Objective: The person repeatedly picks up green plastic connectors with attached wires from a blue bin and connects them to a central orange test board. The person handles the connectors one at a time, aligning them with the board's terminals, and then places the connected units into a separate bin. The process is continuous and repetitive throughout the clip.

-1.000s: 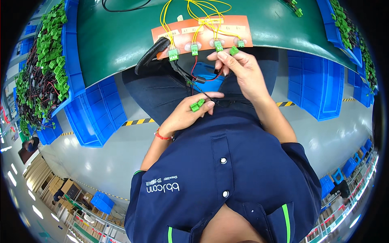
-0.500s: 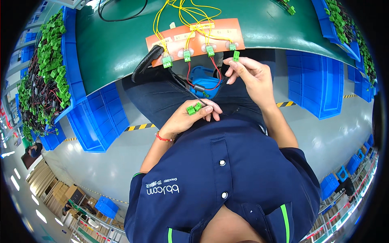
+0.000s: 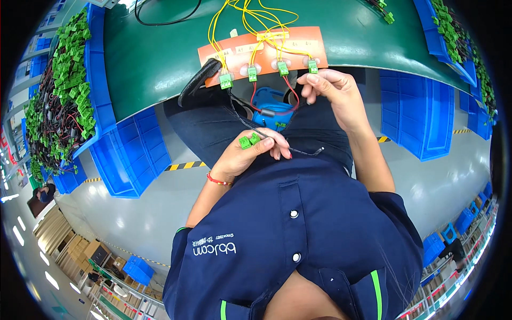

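Note:
My left hand (image 3: pixel 250 154) is closed around a small green connector (image 3: pixel 248 141) with thin black wires trailing from it, held over my lap. My right hand (image 3: pixel 333 96) is raised just below the table edge, its fingertips pinching a thin wire under the rightmost green connector (image 3: pixel 313 66). That connector is one of several plugged into an orange fixture board (image 3: pixel 264 48) at the front of the green table (image 3: pixel 160 58). Yellow wires (image 3: pixel 250 16) loop up from the board; red and black wires hang down from it.
A blue bin (image 3: pixel 101 80) at the left holds many green connectors with dark wires. Another blue bin (image 3: pixel 448 37) with green parts sits at the right. Empty blue bins (image 3: pixel 130 160) stand under the table on both sides. A blue tool (image 3: pixel 269 106) lies in my lap.
My right hand has moved from the hanging wires up to the rightmost connector on the board. My left hand keeps holding the green connector at about the same place.

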The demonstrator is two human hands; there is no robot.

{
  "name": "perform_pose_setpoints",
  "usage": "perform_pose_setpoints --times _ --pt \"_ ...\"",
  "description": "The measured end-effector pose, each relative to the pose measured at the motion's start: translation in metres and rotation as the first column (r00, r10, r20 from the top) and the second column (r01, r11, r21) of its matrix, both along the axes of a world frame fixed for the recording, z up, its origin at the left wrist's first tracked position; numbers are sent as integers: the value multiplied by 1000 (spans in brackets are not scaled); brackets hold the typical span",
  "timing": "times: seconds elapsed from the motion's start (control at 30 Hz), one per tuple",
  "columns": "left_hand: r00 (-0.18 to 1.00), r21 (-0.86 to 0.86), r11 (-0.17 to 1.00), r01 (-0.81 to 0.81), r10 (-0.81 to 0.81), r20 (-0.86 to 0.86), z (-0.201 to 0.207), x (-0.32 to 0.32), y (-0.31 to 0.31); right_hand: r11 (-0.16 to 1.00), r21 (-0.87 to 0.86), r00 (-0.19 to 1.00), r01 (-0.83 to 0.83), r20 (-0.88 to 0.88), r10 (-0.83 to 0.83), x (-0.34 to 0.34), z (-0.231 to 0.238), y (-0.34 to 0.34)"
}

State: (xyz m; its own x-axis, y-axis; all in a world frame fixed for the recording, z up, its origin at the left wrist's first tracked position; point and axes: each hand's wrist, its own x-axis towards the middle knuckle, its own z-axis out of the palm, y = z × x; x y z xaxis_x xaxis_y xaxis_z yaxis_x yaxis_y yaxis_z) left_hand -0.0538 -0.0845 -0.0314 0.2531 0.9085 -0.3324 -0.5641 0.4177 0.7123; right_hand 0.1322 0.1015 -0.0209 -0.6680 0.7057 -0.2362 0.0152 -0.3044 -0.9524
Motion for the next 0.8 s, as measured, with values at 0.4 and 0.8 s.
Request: perform_pose_setpoints --times 0.4,0.8 --pt "885 -101 906 -412 424 192 -28 -3 0 857 -279 896 -432 -236 375 36 4 -8" --pt "749 -241 946 -216 2 -662 2 -24 -10 820 -360 860 -444 -427 278 24 -9 -18"
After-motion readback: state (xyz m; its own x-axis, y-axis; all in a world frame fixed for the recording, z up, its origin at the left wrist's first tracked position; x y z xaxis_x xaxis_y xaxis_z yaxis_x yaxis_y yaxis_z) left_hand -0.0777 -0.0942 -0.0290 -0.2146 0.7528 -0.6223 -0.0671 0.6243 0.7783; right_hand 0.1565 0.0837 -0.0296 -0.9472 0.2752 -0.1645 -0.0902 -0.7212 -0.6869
